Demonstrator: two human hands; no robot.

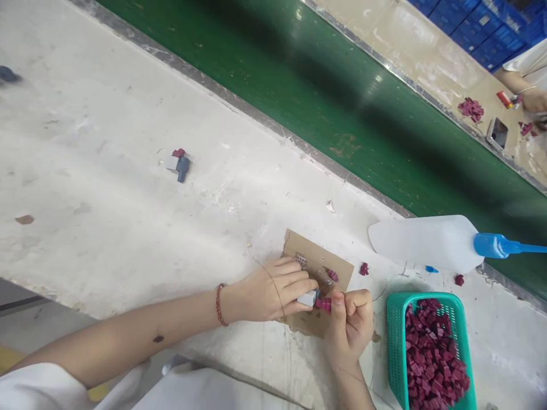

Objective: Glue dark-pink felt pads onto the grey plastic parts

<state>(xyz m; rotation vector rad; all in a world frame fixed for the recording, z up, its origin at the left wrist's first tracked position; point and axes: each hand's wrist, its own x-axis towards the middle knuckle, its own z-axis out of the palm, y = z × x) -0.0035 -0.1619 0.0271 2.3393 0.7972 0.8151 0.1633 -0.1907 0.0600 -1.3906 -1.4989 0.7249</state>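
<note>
My left hand [273, 289] lies over a piece of brown cardboard [339, 266], its fingers closed around a small light-grey block [306, 298]. Beside it, my right hand [351, 324] is curled with thumb and finger pinching a maroon plastic piece [323, 304]. That piece meets the end of the grey block; whether the two are joined is hidden by my fingers. Another maroon piece [332, 275] lies on the cardboard, next to a brown smear. Right of my right hand stands a green basket [395, 347] of small maroon pieces [436, 359].
A white bottle [427, 242] with a blue nozzle lies beyond the basket. Farther left on the table sits a grey assembly [178, 164] with a maroon part. A green conveyor belt [273, 80] runs behind. Across it, a co-worker's hand [535, 99] is near a phone [498, 133].
</note>
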